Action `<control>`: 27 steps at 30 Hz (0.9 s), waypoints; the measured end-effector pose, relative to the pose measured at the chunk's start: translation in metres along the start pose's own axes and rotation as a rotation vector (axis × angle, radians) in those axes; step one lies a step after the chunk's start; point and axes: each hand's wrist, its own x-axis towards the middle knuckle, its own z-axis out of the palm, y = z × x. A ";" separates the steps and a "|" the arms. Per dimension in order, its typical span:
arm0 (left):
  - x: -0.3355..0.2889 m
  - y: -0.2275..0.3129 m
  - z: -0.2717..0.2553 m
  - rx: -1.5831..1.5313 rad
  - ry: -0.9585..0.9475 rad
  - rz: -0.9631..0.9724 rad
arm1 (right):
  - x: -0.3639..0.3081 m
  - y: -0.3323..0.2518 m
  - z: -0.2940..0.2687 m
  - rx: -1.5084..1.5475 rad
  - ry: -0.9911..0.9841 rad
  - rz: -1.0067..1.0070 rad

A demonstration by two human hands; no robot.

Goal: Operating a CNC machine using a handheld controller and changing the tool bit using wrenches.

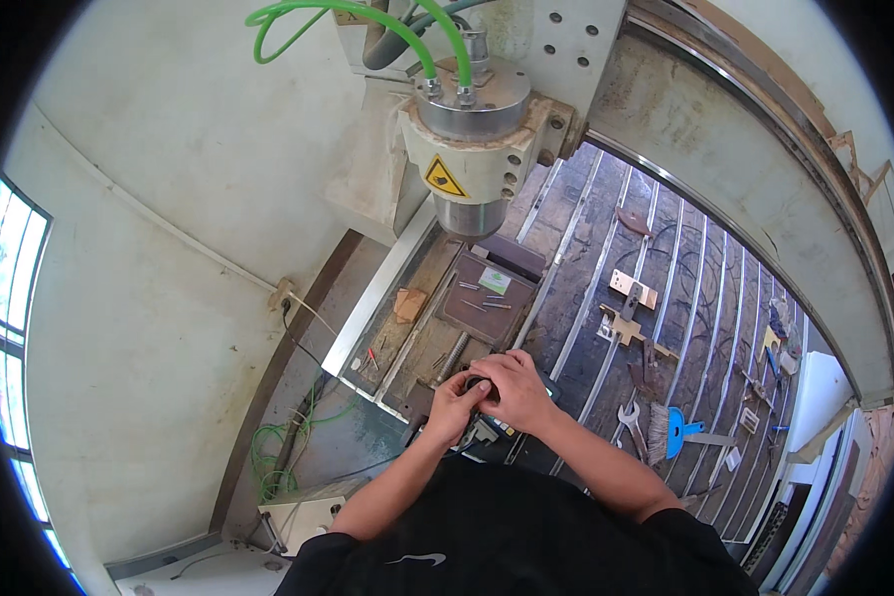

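My left hand (454,407) and my right hand (512,390) meet over a small dark device (483,427) with buttons, held low above the slotted machine bed (586,268). Both hands wrap around its top, the fingers of the right hand lying over those of the left. Most of the device is hidden under them. Just beyond my hands lie a threaded rod (454,355) and a dark flat plate (487,294) with a few bits and a small green-and-white card (495,281) on it. The big spindle head (470,139) with its yellow warning sticker hangs above the plate.
Green hoses (318,12) loop from the spindle top. To the right on the bed lie a spanner (629,417), a brush with a blue handle (673,432), wooden blocks (632,288) and clamps. Cables and a grey box (298,517) sit on the floor at left, below the white wall.
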 end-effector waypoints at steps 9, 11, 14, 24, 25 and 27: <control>-0.002 0.008 -0.015 -0.056 -0.061 -0.057 | 0.009 0.003 -0.017 0.074 -0.045 -0.007; -0.003 0.010 -0.018 -0.061 -0.016 -0.094 | 0.009 0.014 -0.024 0.059 -0.001 0.047; -0.008 0.012 -0.024 -0.050 -0.005 -0.085 | 0.014 0.040 -0.027 0.026 0.084 0.093; -0.014 0.014 -0.030 -0.045 -0.012 -0.076 | 0.032 0.085 -0.006 -0.063 0.184 0.374; -0.015 0.015 -0.028 -0.026 0.009 -0.066 | 0.032 0.086 -0.004 -0.072 0.214 0.378; -0.014 0.014 -0.028 -0.004 0.027 -0.060 | 0.032 0.091 0.001 -0.099 0.220 0.395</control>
